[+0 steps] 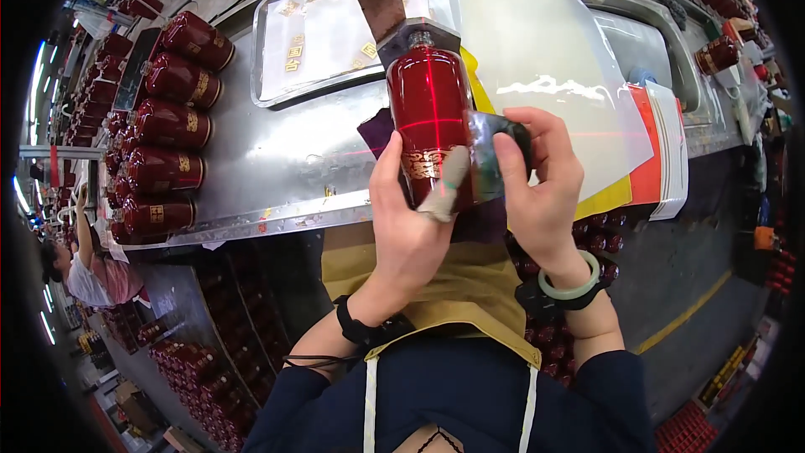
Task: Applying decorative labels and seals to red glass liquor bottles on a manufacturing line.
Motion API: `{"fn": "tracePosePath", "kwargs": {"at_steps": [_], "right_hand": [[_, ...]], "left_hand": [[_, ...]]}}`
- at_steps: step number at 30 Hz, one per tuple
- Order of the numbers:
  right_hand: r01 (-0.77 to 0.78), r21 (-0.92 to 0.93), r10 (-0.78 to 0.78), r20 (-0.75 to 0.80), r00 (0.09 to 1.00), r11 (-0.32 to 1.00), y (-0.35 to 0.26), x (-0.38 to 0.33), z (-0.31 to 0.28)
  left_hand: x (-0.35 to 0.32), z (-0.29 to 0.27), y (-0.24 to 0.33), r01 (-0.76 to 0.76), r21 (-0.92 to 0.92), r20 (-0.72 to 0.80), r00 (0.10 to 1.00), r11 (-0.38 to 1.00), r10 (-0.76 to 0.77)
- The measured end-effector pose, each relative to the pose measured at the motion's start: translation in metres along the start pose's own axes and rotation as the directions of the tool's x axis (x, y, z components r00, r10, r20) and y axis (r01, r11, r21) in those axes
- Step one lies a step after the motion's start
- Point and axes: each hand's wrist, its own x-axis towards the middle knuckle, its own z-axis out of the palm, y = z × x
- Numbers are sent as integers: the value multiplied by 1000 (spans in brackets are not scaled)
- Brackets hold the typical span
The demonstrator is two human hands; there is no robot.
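Observation:
A glossy dark-red bottle (429,88) lies with its neck away from me, seated against a dark metal holder (417,31). Red light lines cross on it, and gold ornament (423,164) shows near its base. My left hand (409,222) grips the base end; a whitish cover wraps its thumb, which presses beside the ornament. Between the fingers and thumb of my right hand (543,180) is a dark, shiny flat piece (488,155), held at the bottle's right side. Its exact kind is unclear. Dark purple cloth (377,130) and yellow material (476,80) show around the bottle.
A metal tray (262,88) with gold decals (293,52) on white sheets is at the back left. Finished-looking red bottles (174,122) line the table's left side. A translucent sheet (537,33) covers the right side, near orange and white folders (658,151). Another person (92,273) is far left.

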Motion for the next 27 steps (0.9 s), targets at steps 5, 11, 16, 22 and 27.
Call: {"fn": "tracePosePath", "kwargs": {"at_steps": [5,11,16,22,27], "right_hand": [[-37,-15,39,133,990,999,-8,4,11],[-128,-119,112,-139,984,985,-9,18,0],[-191,111,189,30,982,975,0,5,8],[-140,140,158,-130,979,980,9,6,3],[-227,211,210,97,973,951,9,4,8]], "left_hand": [[-8,5,-29,234,-418,7,967,878,-255],[-6,0,-34,177,-360,38,984,916,-175],[-3,-3,-29,92,-273,-64,991,958,-113],[-2,-2,-33,125,-255,38,992,959,-119],[-7,6,-30,222,-386,47,974,896,-221]]}}
